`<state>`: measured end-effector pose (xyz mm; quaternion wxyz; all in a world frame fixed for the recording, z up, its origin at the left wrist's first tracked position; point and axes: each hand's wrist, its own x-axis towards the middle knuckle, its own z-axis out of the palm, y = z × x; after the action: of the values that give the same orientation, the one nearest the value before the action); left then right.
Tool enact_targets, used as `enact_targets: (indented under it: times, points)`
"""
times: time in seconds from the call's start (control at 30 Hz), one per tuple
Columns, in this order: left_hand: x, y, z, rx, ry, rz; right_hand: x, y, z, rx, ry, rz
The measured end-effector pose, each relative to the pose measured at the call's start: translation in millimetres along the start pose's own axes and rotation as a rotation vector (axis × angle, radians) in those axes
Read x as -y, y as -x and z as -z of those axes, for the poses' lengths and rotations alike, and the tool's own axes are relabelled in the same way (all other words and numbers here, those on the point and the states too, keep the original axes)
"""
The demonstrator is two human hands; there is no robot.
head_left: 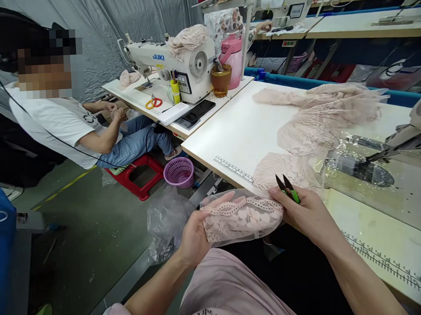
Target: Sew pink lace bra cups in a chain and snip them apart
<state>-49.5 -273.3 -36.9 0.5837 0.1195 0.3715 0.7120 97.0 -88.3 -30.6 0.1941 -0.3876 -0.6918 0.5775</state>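
Observation:
A pale pink lace piece with sheer mesh edges point(244, 218) is stretched between my two hands, just off the table's front edge. My left hand point(196, 231) grips its left end, thumb on top and fingers behind the mesh. At its right end, my right hand point(307, 213) pinches the lace and also holds green-handled thread snips point(288, 189), blades pointing up and apart. Beyond my right hand, more pink lace pieces point(285, 170) lie on the white table point(237, 123), reaching back in a loose heap point(321, 109).
A sewing machine's needle area point(366, 166) is at the right. Left of me, a person point(63, 118) sits by another sewing machine point(177, 60), with a phone point(198, 111), scissors point(153, 103) and amber cup point(221, 80) on that table. A purple basket point(179, 173) stands on the floor.

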Motion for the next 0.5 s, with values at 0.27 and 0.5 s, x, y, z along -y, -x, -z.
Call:
enact_targets:
  times: [0.27,0.5]
  points:
    - [-1.7,-0.9,-3.9,0.063,-0.035,-0.023,-0.2,-0.1,-0.2,0.012,-0.021,-0.024]
    - [0.4,-0.8,4.5,0.046,0.094,0.004,-3.2,-1.6,1.2,0.053,-0.065,-0.028]
